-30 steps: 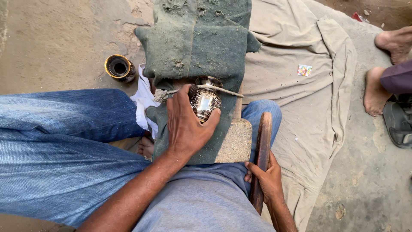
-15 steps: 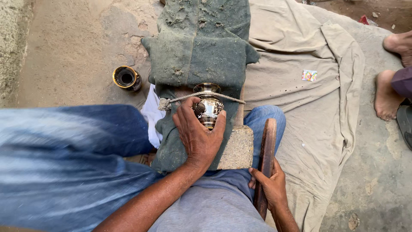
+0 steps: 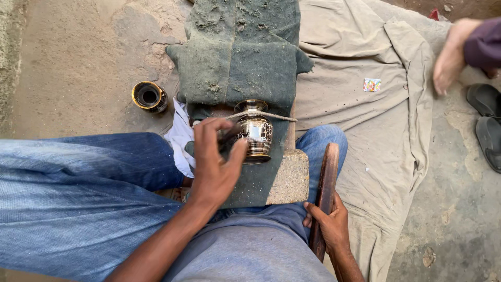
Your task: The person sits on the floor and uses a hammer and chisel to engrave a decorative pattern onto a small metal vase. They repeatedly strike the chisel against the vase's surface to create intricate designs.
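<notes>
A small engraved metal vase [image 3: 257, 133] is seen standing on a dusty green cloth [image 3: 245, 62] that is draped over a stone block [image 3: 289, 180] between the person's knees. A thin cord [image 3: 271, 114] is looped round the vase's neck. The left hand [image 3: 214, 162] is held just to the left of the vase; its fingers [image 3: 206, 138] are curled and bunched together round a small dark tool [image 3: 229, 134], whose tip is laid against the vase's side. The thumb is pressed close to the vase's lower body. Whether the fingertips themselves touch the metal cannot be told.

The right hand [image 3: 329, 224] is kept low by the right thigh, well apart from the vase, with its fingers wrapped firmly round a long wooden stick [image 3: 324, 193] held upright along the block's edge.

A small round tin [image 3: 148, 96] is placed on the sandy ground to the left of the cloth. A beige sheet [image 3: 376, 136] is spread to the right, and another person's foot [image 3: 451, 55] and dark sandals [image 3: 488, 125] are seen at the far right edge.
</notes>
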